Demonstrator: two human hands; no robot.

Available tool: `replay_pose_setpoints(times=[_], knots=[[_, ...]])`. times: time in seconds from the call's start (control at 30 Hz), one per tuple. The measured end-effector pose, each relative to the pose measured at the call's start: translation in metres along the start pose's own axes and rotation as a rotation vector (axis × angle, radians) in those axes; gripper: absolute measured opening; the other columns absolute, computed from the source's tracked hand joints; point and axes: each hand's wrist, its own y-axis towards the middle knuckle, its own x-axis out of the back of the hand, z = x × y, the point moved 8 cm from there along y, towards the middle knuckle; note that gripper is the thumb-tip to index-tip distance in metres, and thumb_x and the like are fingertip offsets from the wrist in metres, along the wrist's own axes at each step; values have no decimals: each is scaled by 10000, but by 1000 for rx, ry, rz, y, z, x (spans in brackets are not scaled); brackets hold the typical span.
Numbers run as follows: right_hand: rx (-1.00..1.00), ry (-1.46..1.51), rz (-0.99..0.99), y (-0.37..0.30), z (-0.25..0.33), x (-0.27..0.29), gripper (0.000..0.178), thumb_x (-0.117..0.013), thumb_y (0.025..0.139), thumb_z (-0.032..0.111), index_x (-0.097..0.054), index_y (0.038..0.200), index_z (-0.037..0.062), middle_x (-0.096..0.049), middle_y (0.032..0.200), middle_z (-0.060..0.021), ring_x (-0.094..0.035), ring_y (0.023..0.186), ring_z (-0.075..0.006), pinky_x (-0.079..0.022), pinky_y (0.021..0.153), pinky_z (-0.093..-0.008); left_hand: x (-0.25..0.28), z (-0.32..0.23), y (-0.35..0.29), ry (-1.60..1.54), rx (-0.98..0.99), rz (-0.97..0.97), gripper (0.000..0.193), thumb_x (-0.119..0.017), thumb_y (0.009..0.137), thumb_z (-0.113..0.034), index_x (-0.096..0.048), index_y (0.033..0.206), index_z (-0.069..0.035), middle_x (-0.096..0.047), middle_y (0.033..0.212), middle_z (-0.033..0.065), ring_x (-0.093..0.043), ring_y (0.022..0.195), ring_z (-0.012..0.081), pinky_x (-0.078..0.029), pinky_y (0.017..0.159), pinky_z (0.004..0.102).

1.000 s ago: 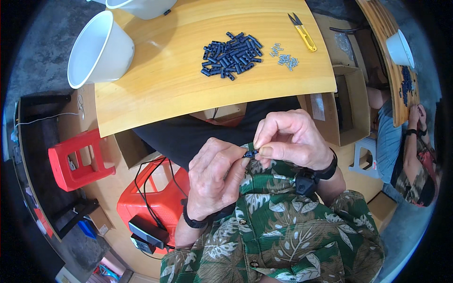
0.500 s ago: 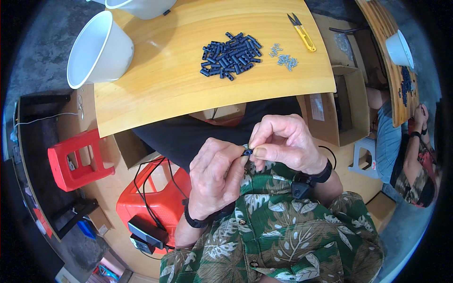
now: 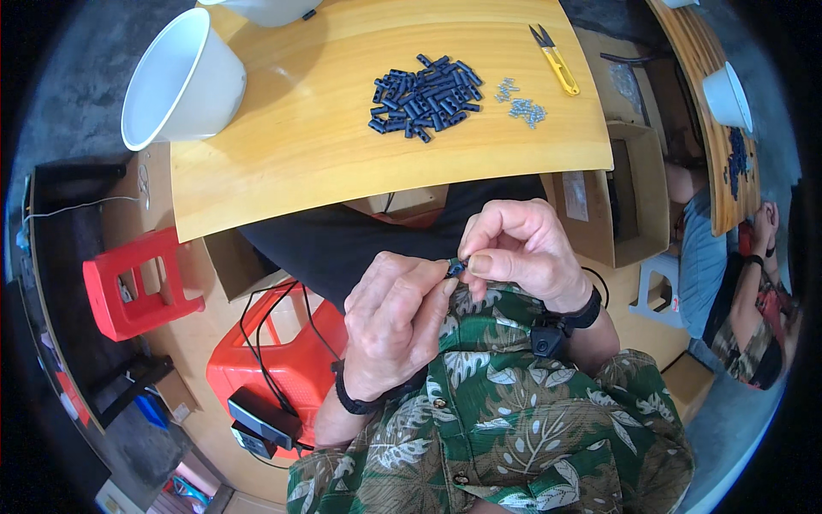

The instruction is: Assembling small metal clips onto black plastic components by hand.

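My left hand (image 3: pixel 394 317) pinches a small black plastic tube piece (image 3: pixel 455 269) between thumb and fingers, just above my lap. At its right end, my right hand (image 3: pixel 524 257) is closed with thumb and forefinger pressed together; whatever lies between those fingertips is too small to make out. On the yellow wooden table ahead lies a heap of similar black tube pieces (image 3: pixel 428 96) with holes in them. Beside the heap are two little groups of tiny silver screws (image 3: pixel 527 111).
Yellow-handled thread snips (image 3: pixel 558 64) rest at the table's right. A white bucket (image 3: pixel 184 81) stands at its left edge. Red plastic stools (image 3: pixel 274 364) and open cardboard boxes (image 3: pixel 638 197) flank me. At far right another person's hands (image 3: pixel 766 218) are by a second table (image 3: pixel 723 201).
My right fingertips have shifted slightly right and up along the black piece, so more of it shows. The left hand keeps its hold. My view has turned a little.
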Motion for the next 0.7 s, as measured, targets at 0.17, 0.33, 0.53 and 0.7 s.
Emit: replay_pose_setpoints(times=[0.17, 0.33, 0.53, 0.7], knots=[[-41, -31, -9, 3, -4, -2, 97, -664, 893, 35, -588, 877, -22, -644, 790, -117, -639, 631, -149, -540, 570, -270, 2, 5, -3, 38, -11, -29, 264, -752, 721, 78, -658, 958, 8, -631, 810, 121, -616, 671, 266, -504, 582, 340], [-53, 34, -23, 2, -9, 0, 108, -675, 901, 68, -599, 877, -4, -652, 782, -85, -631, 627, -119, -535, 573, -245, 4, 9, -3, -10, 78, -25, 246, -750, 730, 77, -680, 959, 18, -650, 804, 124, -632, 684, 263, -512, 592, 330], [-27, -30, -35, 1, -7, -2, 112, -684, 909, 94, -615, 880, 11, -659, 774, -50, -622, 619, -86, -530, 572, -224, 3, 18, -3, -85, 161, -12, 213, -742, 745, 74, -687, 945, 25, -670, 783, 128, -648, 695, 258, -519, 611, 334], [-46, -69, -42, 2, -7, -2, 107, -687, 908, 95, -621, 874, 18, -656, 766, -39, -611, 612, -76, -521, 570, -216, -1, 17, -1, -68, 177, 94, 208, -728, 748, 76, -678, 941, 16, -670, 790, 132, -647, 695, 275, -522, 619, 347]])
